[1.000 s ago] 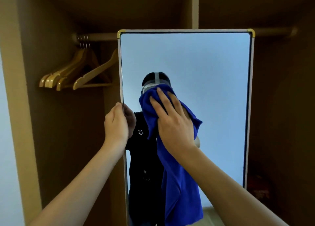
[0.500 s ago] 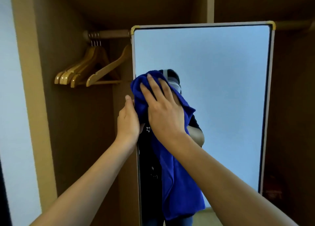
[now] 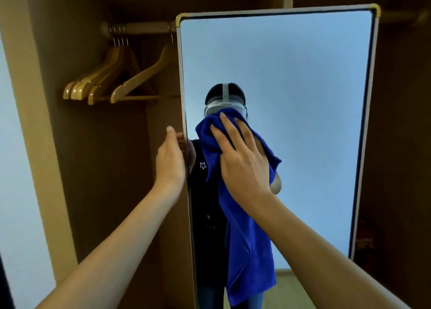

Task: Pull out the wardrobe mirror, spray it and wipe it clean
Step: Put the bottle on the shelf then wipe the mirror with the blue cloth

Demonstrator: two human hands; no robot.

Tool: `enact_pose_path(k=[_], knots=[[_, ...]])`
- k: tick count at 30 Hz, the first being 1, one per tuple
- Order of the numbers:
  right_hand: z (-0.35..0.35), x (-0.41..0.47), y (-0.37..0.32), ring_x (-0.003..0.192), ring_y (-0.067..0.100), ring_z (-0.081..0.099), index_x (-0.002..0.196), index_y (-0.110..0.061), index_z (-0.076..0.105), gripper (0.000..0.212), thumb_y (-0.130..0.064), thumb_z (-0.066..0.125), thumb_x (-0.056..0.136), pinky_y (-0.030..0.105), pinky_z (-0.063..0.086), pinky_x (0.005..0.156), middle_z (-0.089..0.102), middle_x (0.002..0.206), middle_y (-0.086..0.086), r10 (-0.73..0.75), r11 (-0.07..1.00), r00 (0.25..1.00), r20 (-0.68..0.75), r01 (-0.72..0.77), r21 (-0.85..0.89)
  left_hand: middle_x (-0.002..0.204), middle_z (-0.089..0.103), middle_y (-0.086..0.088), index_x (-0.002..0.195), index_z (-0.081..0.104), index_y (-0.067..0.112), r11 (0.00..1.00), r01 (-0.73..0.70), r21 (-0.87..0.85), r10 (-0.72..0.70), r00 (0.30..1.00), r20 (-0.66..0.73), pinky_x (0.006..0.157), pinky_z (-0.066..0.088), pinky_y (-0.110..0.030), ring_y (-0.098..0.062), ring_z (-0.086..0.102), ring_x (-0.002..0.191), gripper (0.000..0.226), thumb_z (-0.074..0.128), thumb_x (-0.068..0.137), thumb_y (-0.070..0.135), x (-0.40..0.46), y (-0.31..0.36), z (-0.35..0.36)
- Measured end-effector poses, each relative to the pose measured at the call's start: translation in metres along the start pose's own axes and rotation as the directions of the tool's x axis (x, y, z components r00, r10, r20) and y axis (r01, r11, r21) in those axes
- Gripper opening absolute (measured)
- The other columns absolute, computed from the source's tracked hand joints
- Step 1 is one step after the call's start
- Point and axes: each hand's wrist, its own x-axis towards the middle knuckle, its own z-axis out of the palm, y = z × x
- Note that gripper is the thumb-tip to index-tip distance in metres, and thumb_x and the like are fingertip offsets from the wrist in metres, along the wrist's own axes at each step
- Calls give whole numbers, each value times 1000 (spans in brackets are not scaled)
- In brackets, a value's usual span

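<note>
Shifted rightward off the frame edge since a moment ago, my flat, spread-fingered right hand presses the blue microfibre cloth under its fingers against the tall metal-framed wardrobe mirror, mid-wipe, while my loosely straight left hand steadies its edge; untouched glass beyond my fingertips likely comes next.
</note>
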Motion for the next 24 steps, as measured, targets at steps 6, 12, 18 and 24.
enact_pose_path(k=[6,12,18,24], knots=[[2,28,-11,134,27,42,137,-17,53,52,-6,60,88,39,47,97,45,149,1,60,998,996,-62,-61,-12,89,69,-7,88,64,19,999,18,28,-20,997,69,88,50,-42,-27,66,92,45,31,103,46,-17,-31,-15],[10,7,-30,138,28,37,141,-16,49,56,-11,60,86,40,46,100,39,153,3,-38,999,999,39,38,-17,102,66,8,105,58,28,979,-171,107,150,972,183,79,54,-20,-8,65,96,29,31,104,37,-31,-44,-22],[4,-30,-17,138,27,37,140,-17,49,53,-13,52,88,35,52,89,40,152,3,-24,998,996,81,28,-50,126,54,16,142,32,31,852,-423,307,364,902,234,97,52,-39,-2,55,115,52,37,95,54,-36,-58,-26],[-5,-48,13,138,28,38,140,-16,50,55,-4,60,87,39,46,100,41,151,3,59,995,997,40,-55,-83,115,55,14,147,27,19,838,-413,357,365,910,195,98,50,-37,-7,56,110,54,45,100,37,-40,-57,-23]])
